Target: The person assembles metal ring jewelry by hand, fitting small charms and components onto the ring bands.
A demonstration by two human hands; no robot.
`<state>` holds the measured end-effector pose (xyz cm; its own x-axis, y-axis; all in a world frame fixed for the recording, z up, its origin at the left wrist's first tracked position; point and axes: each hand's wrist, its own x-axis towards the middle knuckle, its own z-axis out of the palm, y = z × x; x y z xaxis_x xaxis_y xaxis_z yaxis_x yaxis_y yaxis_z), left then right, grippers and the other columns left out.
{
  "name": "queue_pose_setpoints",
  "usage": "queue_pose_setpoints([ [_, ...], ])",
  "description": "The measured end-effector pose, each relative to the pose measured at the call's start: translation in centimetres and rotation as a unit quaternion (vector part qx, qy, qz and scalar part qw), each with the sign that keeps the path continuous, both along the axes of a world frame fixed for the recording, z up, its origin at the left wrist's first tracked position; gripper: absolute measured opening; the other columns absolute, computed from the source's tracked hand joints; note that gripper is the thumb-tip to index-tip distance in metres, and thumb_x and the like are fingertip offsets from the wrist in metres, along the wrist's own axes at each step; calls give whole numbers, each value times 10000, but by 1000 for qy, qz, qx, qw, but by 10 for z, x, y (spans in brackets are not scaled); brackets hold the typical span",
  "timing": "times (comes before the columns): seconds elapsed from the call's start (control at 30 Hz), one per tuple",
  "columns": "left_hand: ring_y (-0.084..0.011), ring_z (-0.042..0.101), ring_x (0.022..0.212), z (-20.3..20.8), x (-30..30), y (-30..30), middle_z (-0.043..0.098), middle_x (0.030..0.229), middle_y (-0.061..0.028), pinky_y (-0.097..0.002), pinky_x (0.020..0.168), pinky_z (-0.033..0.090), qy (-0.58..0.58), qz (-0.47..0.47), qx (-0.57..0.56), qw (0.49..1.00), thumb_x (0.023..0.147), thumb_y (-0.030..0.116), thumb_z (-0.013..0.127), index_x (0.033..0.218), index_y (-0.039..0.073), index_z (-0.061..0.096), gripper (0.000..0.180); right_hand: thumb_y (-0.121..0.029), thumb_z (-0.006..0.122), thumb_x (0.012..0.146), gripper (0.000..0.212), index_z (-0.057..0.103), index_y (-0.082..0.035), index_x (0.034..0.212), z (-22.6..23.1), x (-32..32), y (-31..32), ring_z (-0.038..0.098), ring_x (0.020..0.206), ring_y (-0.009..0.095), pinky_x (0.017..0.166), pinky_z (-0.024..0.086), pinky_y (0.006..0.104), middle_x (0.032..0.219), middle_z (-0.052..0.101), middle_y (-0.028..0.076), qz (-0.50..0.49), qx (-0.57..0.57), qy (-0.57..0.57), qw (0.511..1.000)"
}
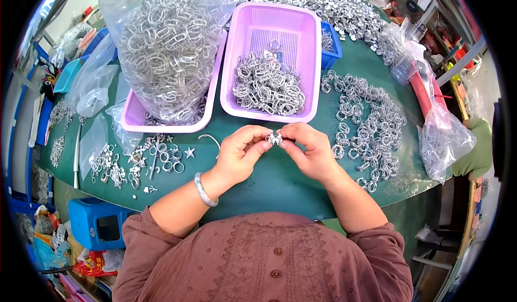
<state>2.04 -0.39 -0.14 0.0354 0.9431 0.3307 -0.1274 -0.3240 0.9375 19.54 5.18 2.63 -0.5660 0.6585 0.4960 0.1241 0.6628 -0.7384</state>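
Between the fingertips of both hands is a small silver metal ornament [274,139], bow-like in outline; its exact kind is too small to tell. My left hand [240,152] pinches its left side with thumb and forefinger, and a pale bangle [204,189] circles that wrist. On the other side, my right hand [311,150] grips it the same way. Just beyond the hands stands a pink plastic basket [229,86] holding a heap of silver rings [268,86]. Many more silver rings [371,124] lie spread on the green table to the right of my right hand.
A second pink basket [134,120] at left carries a large clear bag of metal rings [167,49]. Small charms and rings [113,167] lie left on the green table [237,199]. A blue bin [332,51] and a pile of metal pieces [318,3] sit behind; a blue stool [89,221] stands lower left.
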Motion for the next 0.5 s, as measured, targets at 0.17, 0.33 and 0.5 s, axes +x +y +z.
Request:
queue_pose_setpoints([
  [0.17,-113,575,856,-2,-2,0,593,944,-52,-244,763,480,3,-3,-21,1000,853,-40,528,1071,9,536,223,7,635,739,177,591,-16,909,-1,-1,-3,609,759,251,647,489,314,858,612,110,-18,22,-14,999],
  [0.33,-108,572,855,-2,0,0,593,948,-48,-240,760,479,-3,-14,-38,999,862,-28,521,1092,12,532,233,-13,640,744,169,588,-21,904,-7,-1,-2,613,746,259,638,490,319,847,620,106,-30,43,-16,999],
  [0.5,-109,574,842,-2,-1,-1,593,952,-54,-235,745,483,-7,-21,-57,998,870,-22,510,1111,6,520,242,-17,641,744,163,585,-21,897,-7,-2,-3,614,736,263,633,489,324,835,622,105,-33,47,-18,998],
])
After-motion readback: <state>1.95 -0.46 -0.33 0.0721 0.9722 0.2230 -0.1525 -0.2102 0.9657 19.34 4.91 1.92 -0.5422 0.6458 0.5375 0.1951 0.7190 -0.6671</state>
